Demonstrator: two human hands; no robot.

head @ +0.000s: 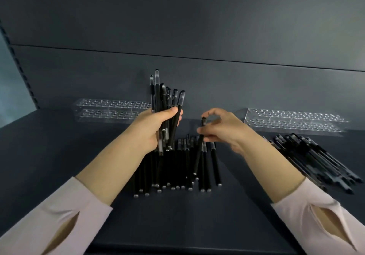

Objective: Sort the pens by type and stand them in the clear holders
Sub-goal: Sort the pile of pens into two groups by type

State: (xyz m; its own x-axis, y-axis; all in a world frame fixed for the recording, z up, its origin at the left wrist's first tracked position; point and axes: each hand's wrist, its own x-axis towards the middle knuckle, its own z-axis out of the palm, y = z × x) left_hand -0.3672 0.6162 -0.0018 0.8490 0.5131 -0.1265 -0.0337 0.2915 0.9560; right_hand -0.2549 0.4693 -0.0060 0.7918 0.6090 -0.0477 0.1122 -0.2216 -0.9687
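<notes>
Pens (177, 167) between two clear holders (110, 109)

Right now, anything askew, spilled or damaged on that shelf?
Nothing spilled or damaged. Both clear holders, left and right, stand empty. The bundle in the left hand is uneven, tips at mixed heights. The right hand pinches a single pen over the centre pile. The right pile lies fanned.

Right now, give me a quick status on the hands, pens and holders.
Left hand gripping a mixed pen bundle. Right hand pinching a single black pen over the centre pile. Both clear holders empty. Nothing blocking.
</notes>
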